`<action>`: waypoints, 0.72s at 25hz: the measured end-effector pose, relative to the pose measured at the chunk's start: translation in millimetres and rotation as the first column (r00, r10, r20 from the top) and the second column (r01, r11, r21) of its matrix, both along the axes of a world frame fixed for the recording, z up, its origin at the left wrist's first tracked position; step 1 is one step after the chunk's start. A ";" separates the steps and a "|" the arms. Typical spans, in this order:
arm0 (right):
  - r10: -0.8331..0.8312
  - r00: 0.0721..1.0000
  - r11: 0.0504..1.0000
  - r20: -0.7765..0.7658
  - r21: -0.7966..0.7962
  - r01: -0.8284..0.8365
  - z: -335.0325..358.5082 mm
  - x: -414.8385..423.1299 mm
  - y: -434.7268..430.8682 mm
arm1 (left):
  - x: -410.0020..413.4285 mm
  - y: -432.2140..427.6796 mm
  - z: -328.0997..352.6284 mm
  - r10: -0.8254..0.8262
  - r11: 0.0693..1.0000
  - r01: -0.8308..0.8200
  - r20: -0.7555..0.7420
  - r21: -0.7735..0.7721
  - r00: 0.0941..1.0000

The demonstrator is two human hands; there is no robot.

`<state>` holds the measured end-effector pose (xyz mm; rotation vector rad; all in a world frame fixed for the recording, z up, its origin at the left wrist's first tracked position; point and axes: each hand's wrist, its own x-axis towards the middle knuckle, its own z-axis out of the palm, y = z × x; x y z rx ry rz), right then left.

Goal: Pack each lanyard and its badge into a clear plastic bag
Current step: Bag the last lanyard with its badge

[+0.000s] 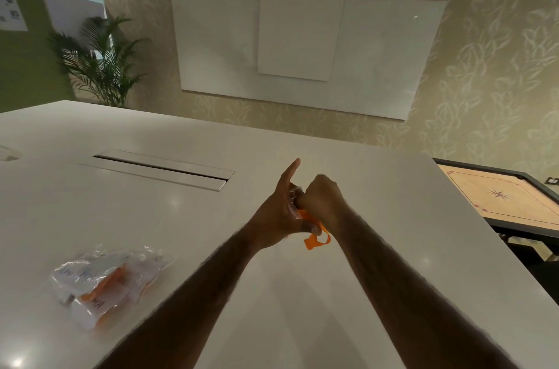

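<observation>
Lanyard (316, 240), orange, was up in the air over the white table (181, 217), caught between both hands, a loop of strap dangling below them. The hands were pressed together. The left hand (278, 214) had its fingers pointing up and its thumb pinching the strap. The right hand (320, 199) was balled into a fist round the upper end, beside a small metal ring (292, 194). No badge could be made out. Well off to the left, a pile of filled clear bags (106, 281) lay on the table, orange showing through.
</observation>
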<state>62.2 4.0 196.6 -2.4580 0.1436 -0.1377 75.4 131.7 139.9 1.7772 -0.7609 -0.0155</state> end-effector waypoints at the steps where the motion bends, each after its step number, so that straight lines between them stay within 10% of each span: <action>1: 0.007 0.999 1.000 -0.040 0.009 -0.007 -1.8 0.9 -1.6 | -2.2 -3.1 0.6 -0.006 1.000 0.006 0.008 0.000 1.000; 8: 0.304 0.856 0.783 -0.419 0.621 0.026 14.3 -21.5 -33.5 | 6.0 10.4 -6.1 0.105 0.991 -0.107 -0.026 -0.078 0.994; 18: 0.213 0.915 0.781 -0.343 0.622 0.051 0.3 -16.4 -42.8 | 6.6 11.8 -12.4 0.118 0.992 -0.121 -0.059 -0.045 0.991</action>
